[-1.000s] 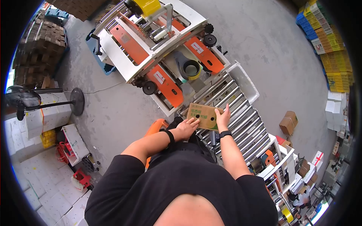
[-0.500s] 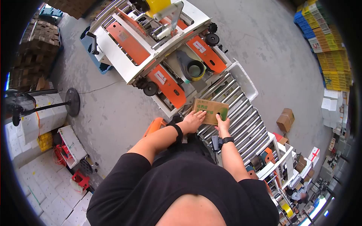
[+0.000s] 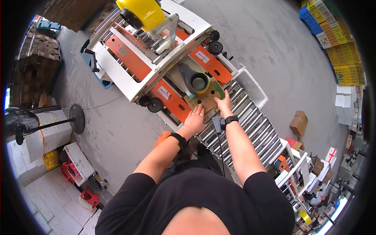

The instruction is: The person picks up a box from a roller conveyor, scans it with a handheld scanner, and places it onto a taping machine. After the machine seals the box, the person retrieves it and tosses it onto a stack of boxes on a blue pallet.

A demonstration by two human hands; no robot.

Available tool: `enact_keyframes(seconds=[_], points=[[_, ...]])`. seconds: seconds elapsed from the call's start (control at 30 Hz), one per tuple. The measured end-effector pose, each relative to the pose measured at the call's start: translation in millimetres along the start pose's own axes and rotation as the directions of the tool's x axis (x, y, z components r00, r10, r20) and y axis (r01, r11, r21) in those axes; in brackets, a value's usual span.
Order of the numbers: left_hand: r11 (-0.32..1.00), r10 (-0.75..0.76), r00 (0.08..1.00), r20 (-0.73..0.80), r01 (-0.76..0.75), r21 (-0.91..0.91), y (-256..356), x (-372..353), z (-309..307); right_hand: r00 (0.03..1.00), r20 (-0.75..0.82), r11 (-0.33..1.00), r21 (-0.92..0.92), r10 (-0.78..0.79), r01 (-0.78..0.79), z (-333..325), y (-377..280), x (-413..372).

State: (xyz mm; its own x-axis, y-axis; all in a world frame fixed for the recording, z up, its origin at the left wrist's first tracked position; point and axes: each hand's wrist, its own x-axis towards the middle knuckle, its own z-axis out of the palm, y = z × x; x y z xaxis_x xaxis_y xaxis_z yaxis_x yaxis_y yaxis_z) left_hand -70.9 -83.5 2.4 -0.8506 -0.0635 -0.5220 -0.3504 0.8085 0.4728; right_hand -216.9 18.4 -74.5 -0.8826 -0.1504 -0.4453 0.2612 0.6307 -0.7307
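Note:
A brown cardboard box (image 3: 206, 100) with green print lies at the mouth of the sealing machine, between its orange side guides (image 3: 171, 100). My left hand (image 3: 195, 119) rests with its fingertips on the box's near left edge, fingers stretched out. At the box's right end is my right hand (image 3: 224, 105), thumb on top and fingers against the side. Just beyond the box, a grey part with a round opening (image 3: 199, 82) touches or overlaps its far edge. Metal rollers (image 3: 246, 129) run from the machine toward the lower right.
Above the machine sits a yellow tape roll (image 3: 147, 13). A white foam box (image 3: 250, 86) stands beside the rollers, a small carton (image 3: 299, 123) on the floor. A black fan (image 3: 76, 118) and white boxes (image 3: 55, 203) are at left, stacked crates (image 3: 344, 56) at right.
The box has moved off the rollers, up and left into the machine's mouth, with both hands following it. Its near side has turned. My arms reach farther forward.

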Motion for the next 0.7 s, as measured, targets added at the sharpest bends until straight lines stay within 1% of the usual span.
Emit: enact_keyframes(seconds=[0.07, 0.1, 0.13, 0.17, 0.2, 0.27, 0.3, 0.33, 0.4, 0.47, 0.57, 0.6, 0.63, 0.67, 0.7], points=[[1.000, 0.017, 1.000, -0.008, -0.017, 0.007, -7.7, -0.9, -4.7, 0.997, -0.021, 0.995, 0.073, -0.069, 0.070, 12.9, 12.1, 5.9], [0.998, 0.056, 0.997, -0.059, -0.054, 0.033, -10.2, -5.2, -4.4, 0.997, -0.024, 0.994, 0.087, -0.070, 0.072, 9.0, 2.9, -3.2], [0.997, 0.080, 0.997, -0.024, -0.080, 0.009, -12.7, -9.5, -2.2, 0.997, -0.025, 0.992, 0.102, -0.071, 0.073, 1.8, -4.3, -14.5], [0.995, 0.103, 0.995, 0.009, -0.103, -0.013, -16.0, -12.6, 1.1, 0.997, -0.044, 0.995, 0.065, -0.068, 0.071, 1.9, 12.3, -13.7], [0.991, 0.128, 0.991, 0.042, -0.126, -0.035, -19.1, -15.1, 4.2, 1.000, -0.006, 0.991, 0.129, 0.028, -0.027, -7.3, 17.0, -19.9], [0.996, 0.062, 0.977, 0.203, -0.048, -0.072, -22.8, -21.0, 14.0, 0.988, -0.136, 0.986, -0.158, -0.071, 0.049, -22.3, 61.4, -26.3], [0.996, 0.029, 0.959, 0.281, -0.004, -0.088, -24.2, -24.8, 19.8, 0.982, -0.159, 0.973, -0.222, -0.103, 0.066, -42.0, 71.5, -38.8], [0.997, 0.003, 0.957, 0.289, 0.019, -0.072, -25.5, -29.7, 25.6, 0.975, -0.175, 0.954, -0.287, -0.137, 0.083, -65.3, 80.3, -54.1], [0.996, -0.059, 0.952, 0.299, 0.076, -0.044, -31.5, -42.1, 37.5, 0.964, -0.176, 0.850, -0.521, -0.199, 0.081, -117.3, 102.2, -86.6], [0.992, -0.118, 0.934, 0.337, 0.128, -0.007, -44.9, -50.5, 54.7, 0.969, -0.233, 0.791, -0.607, -0.085, -0.077, -165.5, 132.4, -119.2], [0.975, -0.220, 0.884, 0.413, 0.211, 0.067, -78.0, -51.3, 100.3, 0.945, -0.325, 0.654, -0.719, -0.019, -0.234, -235.3, 179.1, -169.3], [0.976, -0.211, 0.903, 0.373, 0.218, 0.025, -88.9, -54.1, 113.2, 0.932, -0.364, 0.610, -0.736, 0.006, -0.292, -256.4, 192.6, -186.9], [0.977, -0.209, 0.902, 0.378, 0.205, 0.051, -90.6, -57.2, 113.6, 0.926, -0.377, 0.583, -0.745, 0.033, -0.324, -274.5, 201.9, -202.2], [0.961, -0.268, 0.887, 0.376, 0.274, 0.040, -80.4, -60.5, 105.5, 0.923, -0.384, 0.569, -0.751, 0.038, -0.336, -291.2, 205.2, -218.1], [0.945, -0.317, 0.880, 0.354, 0.324, 0.041, -85.7, -57.0, 115.5, 0.924, -0.379, 0.559, -0.754, 0.058, -0.344, -304.8, 208.8, -231.0]])
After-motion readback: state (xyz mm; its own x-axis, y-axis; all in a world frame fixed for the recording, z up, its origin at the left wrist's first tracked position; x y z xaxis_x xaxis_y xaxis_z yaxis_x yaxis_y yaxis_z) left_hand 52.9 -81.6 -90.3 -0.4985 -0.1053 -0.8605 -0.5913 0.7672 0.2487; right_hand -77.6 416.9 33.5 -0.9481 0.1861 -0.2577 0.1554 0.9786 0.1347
